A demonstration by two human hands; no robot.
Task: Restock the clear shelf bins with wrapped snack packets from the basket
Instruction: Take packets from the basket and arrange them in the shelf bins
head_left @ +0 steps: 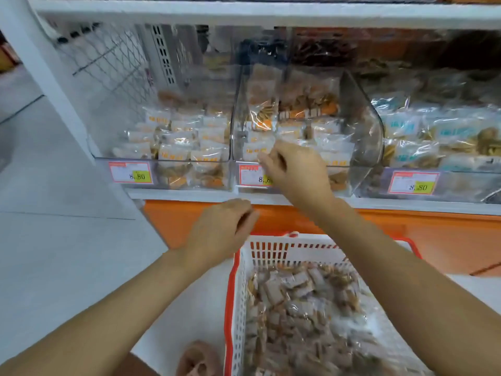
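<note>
- The right hand is reached up to the front rim of the middle bin; its fingers are bent and bunched close together, the tips laid against the snack packets at that bin's front left corner; whether a packet is pinched cannot be told
- The left hand is held lower, just before the front edge of the shelf and above the far left corner of the basket; its fingers are curled in toward the hidden palm, nothing is seen in them, and a hold cannot be told
- Three clear bins are counted along the shelf: the left bin, the middle bin and the right bin, each filled with wrapped packets too many to be counted
- Three price tags are counted, one on each bin front: the left tag, the middle tag, partly covered by the right hand, and the right tag
- One basket is seen, white-walled with a red rim, below the shelf's front edge; it is filled with heaped packets, blurred and uncountable
- Open room is left above the middle bin's front rim, between its packets and the upper shelf board
- Bare floor is seen beside the basket's left wall
</note>
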